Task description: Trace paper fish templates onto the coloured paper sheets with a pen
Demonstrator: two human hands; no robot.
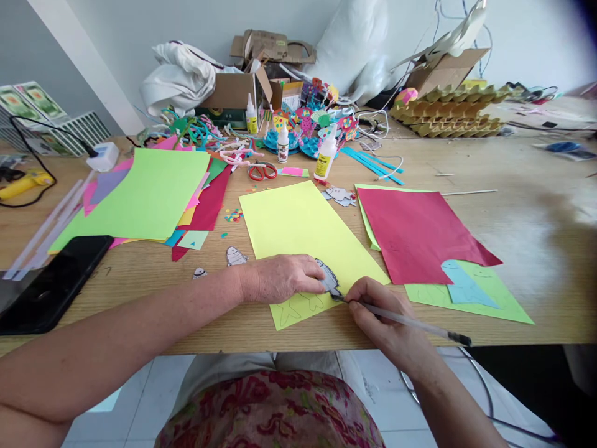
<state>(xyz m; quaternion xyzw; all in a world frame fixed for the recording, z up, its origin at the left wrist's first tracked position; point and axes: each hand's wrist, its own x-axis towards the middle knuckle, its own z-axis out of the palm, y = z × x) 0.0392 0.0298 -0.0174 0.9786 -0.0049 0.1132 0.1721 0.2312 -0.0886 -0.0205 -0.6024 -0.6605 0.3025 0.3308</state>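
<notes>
A sheet of yellow paper (298, 218) lies in front of me, turned at a slant. On its near part rests a grey paper fish cutout (329, 277). My left hand (291, 275) lies flat over the sheet, its fingertips pressing on the cutout's left edge. In my right hand (382, 314) is a pen (415, 323) with a clear barrel, its tip at the fish's tail. Pencil-thin fish outlines (289, 310) show on the yellow paper below my left hand; part of them is hidden by it.
Left are stacked coloured papers (153, 193) and a black phone (56, 280). Right lie red paper (410, 230) and a blue fish cutout (469, 286). Beyond stand glue bottles (325, 155), red scissors (262, 171) and egg trays (448, 112). More fish cutouts (236, 256) lie near my left forearm.
</notes>
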